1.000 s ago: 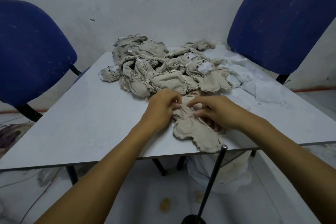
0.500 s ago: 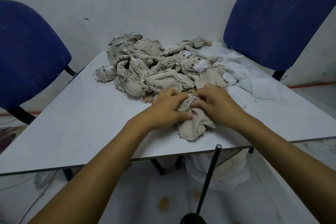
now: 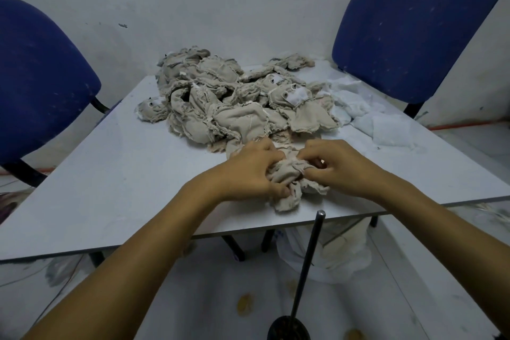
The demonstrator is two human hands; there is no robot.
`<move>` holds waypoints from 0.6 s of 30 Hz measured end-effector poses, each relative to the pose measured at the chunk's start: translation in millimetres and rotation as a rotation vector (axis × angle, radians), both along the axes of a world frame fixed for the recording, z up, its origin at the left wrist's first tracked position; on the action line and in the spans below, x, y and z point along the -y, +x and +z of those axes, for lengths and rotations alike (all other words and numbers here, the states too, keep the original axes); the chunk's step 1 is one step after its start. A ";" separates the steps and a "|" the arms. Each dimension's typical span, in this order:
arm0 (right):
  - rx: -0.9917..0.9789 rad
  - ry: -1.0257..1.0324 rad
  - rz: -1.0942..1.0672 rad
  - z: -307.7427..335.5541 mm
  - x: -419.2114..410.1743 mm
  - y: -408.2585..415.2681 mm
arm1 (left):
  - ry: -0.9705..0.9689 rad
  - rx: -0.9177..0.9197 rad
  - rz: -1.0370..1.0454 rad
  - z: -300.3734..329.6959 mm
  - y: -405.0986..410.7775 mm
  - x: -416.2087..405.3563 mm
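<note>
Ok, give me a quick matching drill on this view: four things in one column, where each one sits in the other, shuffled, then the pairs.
Things:
1. crumpled beige piece
2. beige pile
3. white material
4. metal rod

Places:
A. right side of the table, beside the pile
B. in front of the table's near edge, tilted
C. gripped between the left hand and the right hand
D. middle of the table, beyond the hands

Pairs: 1-C, 2-D, 3-A, 4-B.

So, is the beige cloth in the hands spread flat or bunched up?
Bunched up: the beige cloth crumples between left hand and right hand.
</note>
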State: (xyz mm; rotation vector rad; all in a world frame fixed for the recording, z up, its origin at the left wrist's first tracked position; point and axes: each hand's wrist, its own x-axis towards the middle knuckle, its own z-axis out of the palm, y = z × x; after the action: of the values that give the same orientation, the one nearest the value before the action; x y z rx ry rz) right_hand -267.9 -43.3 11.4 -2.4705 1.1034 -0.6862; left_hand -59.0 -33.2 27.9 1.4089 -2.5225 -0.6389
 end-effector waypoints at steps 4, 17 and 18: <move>-0.051 -0.104 0.076 13.6 -29.3 -6.3 | -0.451 -0.033 -0.088 -0.1 3.9 -27.5; -0.071 -0.800 -0.084 11.5 -112.2 -16.3 | -1.170 -0.279 -0.205 3.1 -15.8 -91.4; -0.093 -0.791 -0.088 6.2 -114.0 -15.2 | -1.167 -0.265 -0.200 -3.0 -16.5 -92.0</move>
State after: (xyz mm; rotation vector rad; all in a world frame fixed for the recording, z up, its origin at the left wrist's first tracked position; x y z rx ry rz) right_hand -283.1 70.7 17.6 -3.1326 1.1255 -1.2361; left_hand -75.4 58.7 24.9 0.5838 -2.1268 0.5544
